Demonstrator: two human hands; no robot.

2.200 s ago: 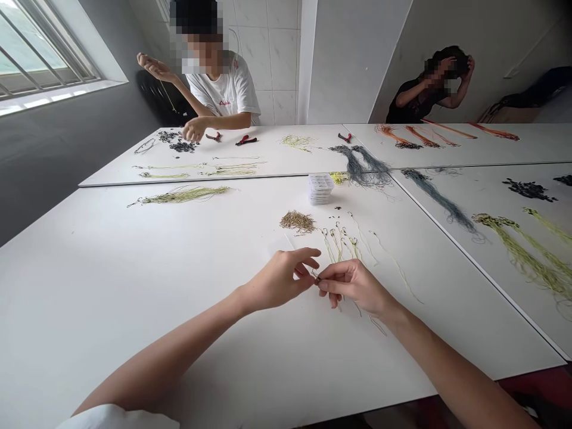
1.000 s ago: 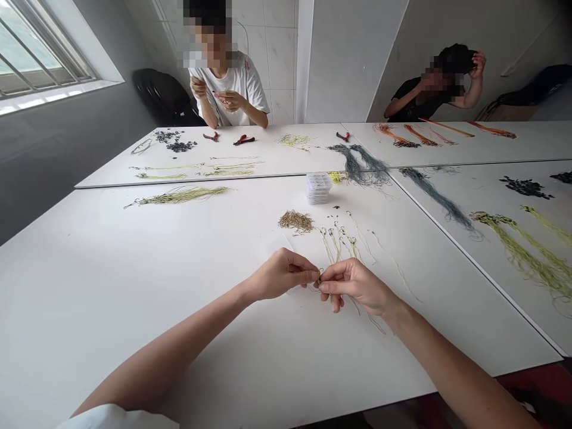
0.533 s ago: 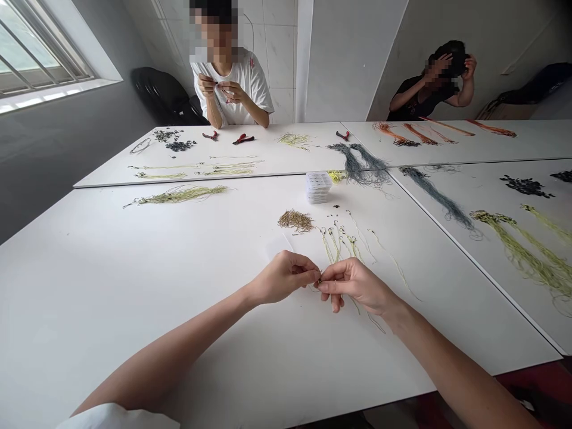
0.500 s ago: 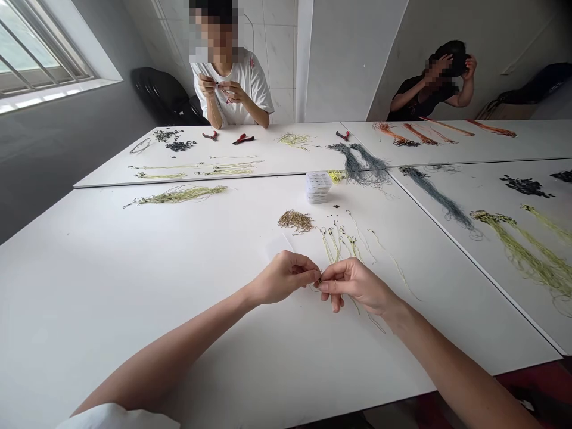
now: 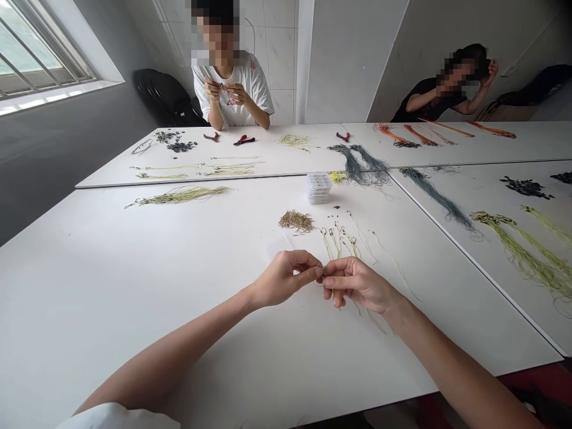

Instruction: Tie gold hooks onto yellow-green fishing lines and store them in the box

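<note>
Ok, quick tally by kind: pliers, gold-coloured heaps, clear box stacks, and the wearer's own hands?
Red-and-black pliers: 3
Gold-coloured heap: 1
Clear box stack: 1
Wearer's hands, left hand and right hand: 2
Total: 7

The left forearm (image 5: 187, 351) and right forearm (image 5: 447, 351) slant inward from the lower corners, the left hand (image 5: 286, 279) and right hand (image 5: 360, 283) meeting at pinched fingertips (image 5: 316, 274), the right's lower fingers (image 5: 339, 299) loosely curled beneath its thumb (image 5: 334, 282).
</note>
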